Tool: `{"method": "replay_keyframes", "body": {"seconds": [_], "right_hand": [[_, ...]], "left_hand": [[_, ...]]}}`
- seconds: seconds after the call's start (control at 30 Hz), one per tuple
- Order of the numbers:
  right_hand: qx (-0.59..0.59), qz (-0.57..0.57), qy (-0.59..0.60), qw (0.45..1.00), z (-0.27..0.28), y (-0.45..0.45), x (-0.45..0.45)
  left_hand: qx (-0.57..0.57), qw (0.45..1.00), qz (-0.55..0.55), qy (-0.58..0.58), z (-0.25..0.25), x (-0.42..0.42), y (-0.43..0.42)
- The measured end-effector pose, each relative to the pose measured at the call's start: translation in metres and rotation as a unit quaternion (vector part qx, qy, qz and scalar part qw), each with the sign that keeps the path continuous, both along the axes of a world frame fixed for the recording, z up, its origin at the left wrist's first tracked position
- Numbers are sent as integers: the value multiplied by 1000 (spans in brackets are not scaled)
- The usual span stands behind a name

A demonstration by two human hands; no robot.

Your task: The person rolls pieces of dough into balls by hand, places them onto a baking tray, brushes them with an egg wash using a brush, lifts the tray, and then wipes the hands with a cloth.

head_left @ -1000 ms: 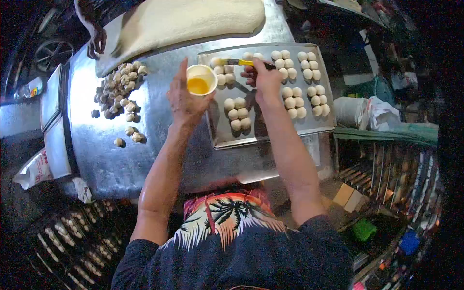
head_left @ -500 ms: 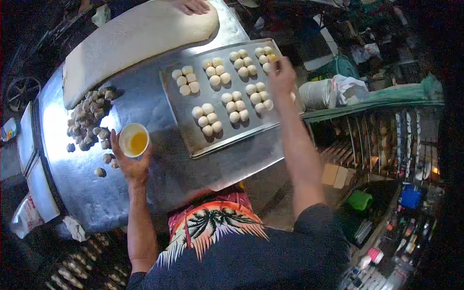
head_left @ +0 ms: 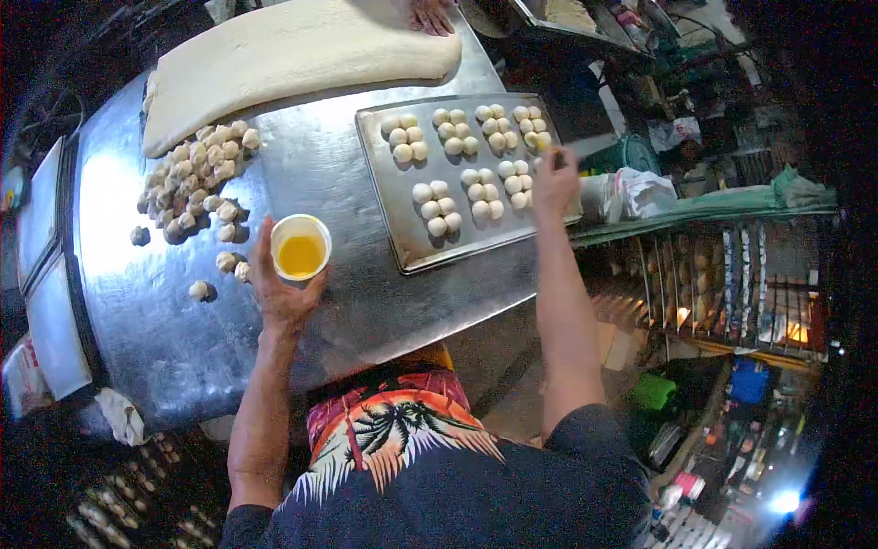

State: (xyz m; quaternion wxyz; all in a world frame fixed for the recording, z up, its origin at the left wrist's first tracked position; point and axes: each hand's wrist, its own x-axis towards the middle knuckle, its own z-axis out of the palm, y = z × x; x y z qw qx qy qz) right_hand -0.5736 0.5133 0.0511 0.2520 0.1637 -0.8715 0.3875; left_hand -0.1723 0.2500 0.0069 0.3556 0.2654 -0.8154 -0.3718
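My left hand point(head_left: 285, 297) is wrapped round a white cup point(head_left: 297, 228) of yellow liquid point(head_left: 302, 257), held over the metal table. My right hand point(head_left: 555, 186) is closed at the far right side of a baking tray point(head_left: 407, 254). From its fingers sticks a small yellow-tipped brush point(head_left: 543, 142), blurred, close to the dough balls point(head_left: 530, 125) in the tray's far right corner. Clusters of smooth dough balls stand in two rows on the tray; my right hand and forearm cover part of its right edge.
Left of the cup lies a heap of dough pieces point(head_left: 197, 174) on the metal table point(head_left: 338, 320). A long dough slab point(head_left: 302, 55) stretches across the back, with another person's hand point(head_left: 430, 16) on its right end. Racks point(head_left: 695, 274) stand to the right.
The view has shifted, so the table and tray appear farther right. My right hand with the brush stays by the tray's far right cluster. The cup is still in my left hand.
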Motion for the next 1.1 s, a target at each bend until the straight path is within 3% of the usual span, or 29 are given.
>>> {"method": "replay_keyframes", "body": {"seconds": [0.07,0.13,0.17,0.3,0.37,0.4,0.5,0.57,0.63,0.8,0.9,0.93,1.0,1.03,1.1], "right_hand": [[49,188,-107,975,11,-32,66],[-11,272,-112,956,8,-51,123],[-105,308,-181,928,37,-62,158],[-7,432,-90,897,38,-62,174],[-61,435,-228,869,32,-55,158],[-85,438,-295,845,29,-56,149],[-303,347,-530,712,19,-56,94],[-369,274,-540,705,13,-69,55],[-360,268,-513,732,2,-100,30],[-281,271,-432,813,-27,-139,7],[-269,207,-352,872,-35,-95,-37],[-212,182,-330,902,-51,-65,-73],[-228,122,-290,921,-43,-9,-113],[-301,91,-268,911,-23,15,-114],[-85,12,-82,993,1,41,-98]], "left_hand": [[-68,998,1,-14,10,-17,6],[-101,994,-8,-41,21,-41,15],[-111,993,-7,-46,23,-54,22],[-133,990,-30,-25,23,-116,54],[-137,989,-49,-13,31,-139,69],[-205,976,-41,-57,21,-146,69],[-186,981,12,-46,23,-165,80],[-76,997,5,4,0,-167,72],[-101,993,50,-17,12,-166,69],[-31,997,61,-25,-3,-145,61],[-58,995,80,-35,6,-124,62],[-74,992,89,-44,15,-115,64],[-28,995,88,-36,31,-97,67],[-2,996,81,-31,32,-91,67],[-36,997,65,-9,23,-74,61]]}}
